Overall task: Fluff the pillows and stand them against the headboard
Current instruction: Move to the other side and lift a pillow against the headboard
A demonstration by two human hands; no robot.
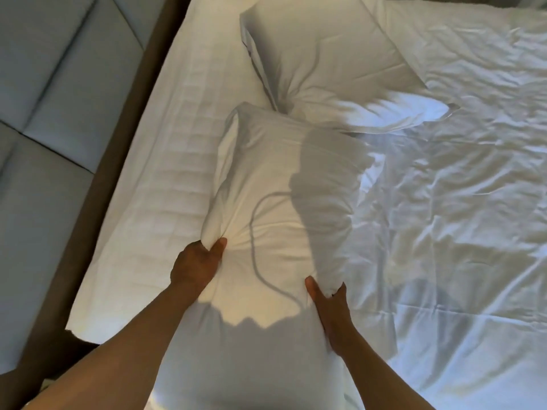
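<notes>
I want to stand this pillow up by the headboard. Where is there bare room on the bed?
Free: the quilted mattress strip between the headboard and the near pillow that both hands grip. Crowded: the far pillow touches the near one, and the rumpled duvet covers the right side.

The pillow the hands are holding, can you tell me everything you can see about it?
The near pillow is white, in a smooth cloth case that looks soft and puffy, with creases where it is squeezed. It lies lengthwise on the bed, beside the quilted mattress, with its far corner close to a second pillow. The left hand pinches its left edge and the right hand grips its right edge, fingers bunching the fabric. A dark shadow falls across it. It is not against the headboard.
</notes>
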